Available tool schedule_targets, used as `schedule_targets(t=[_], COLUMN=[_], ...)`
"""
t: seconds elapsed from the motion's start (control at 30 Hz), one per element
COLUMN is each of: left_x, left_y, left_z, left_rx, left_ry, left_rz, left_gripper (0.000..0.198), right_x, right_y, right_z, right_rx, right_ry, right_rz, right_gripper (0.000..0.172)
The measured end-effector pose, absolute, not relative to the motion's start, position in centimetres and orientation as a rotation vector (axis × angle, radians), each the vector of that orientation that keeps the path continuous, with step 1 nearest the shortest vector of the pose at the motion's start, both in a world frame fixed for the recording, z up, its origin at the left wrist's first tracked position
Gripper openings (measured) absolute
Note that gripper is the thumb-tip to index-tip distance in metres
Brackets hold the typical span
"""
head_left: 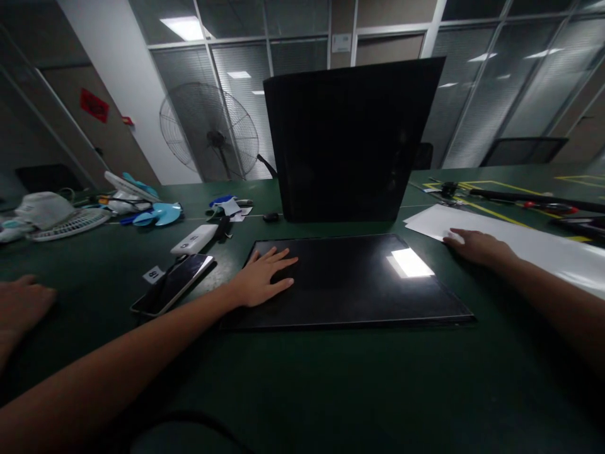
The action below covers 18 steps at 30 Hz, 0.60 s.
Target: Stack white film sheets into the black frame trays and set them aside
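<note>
A flat black glossy panel, like a display screen [340, 284], lies on the green table before me. My left hand [265, 277] rests on its left part, palm down with fingers spread. To the right, several white sheets [515, 243] lie in a low stack. At the near left edge of the sheets is my right hand [482, 248], its thumb and forefinger closed on the edge of a sheet; the other fingers are hidden. Behind the panel stands a large black board or box [350, 145], slightly tilted.
Left of the panel are a phone [174, 284], a white device [195, 239] and a small label [154, 274]. Another person's hand [23, 306] rests at the far left. Disassembled fan parts [70, 217] lie beyond. Tools [551, 207] lie at the right, and a black mouse [271, 217] behind the panel.
</note>
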<state>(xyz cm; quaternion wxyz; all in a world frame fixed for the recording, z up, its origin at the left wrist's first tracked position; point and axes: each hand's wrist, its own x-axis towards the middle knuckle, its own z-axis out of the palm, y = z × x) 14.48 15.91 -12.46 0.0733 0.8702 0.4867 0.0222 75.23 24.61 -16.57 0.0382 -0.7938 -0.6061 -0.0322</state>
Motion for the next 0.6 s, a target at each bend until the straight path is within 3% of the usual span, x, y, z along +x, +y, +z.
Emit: schedule_targets(t=[0.17, 0.33, 0.6], left_x=[14.5, 14.6, 14.8], left_y=[15.9, 15.8, 15.6], left_z=[-12.5, -12.4, -12.0], left_rx=[2.606, 2.618, 2.604], left_ry=[1.465, 1.461, 1.454], left_rz=[0.065, 0.067, 0.059], left_gripper=[0.073, 0.072, 0.073], right_x=[74.9, 74.0, 72.7], right_y=[24.5, 24.0, 23.6], right_z=[-16.4, -16.1, -15.3], right_rx=[-2.439, -2.445, -2.422], right_ry=[-1.88, -1.87, -1.96], right_rz=[-0.122, -0.165, -0.2], right_gripper=[0.081, 0.097, 0.081])
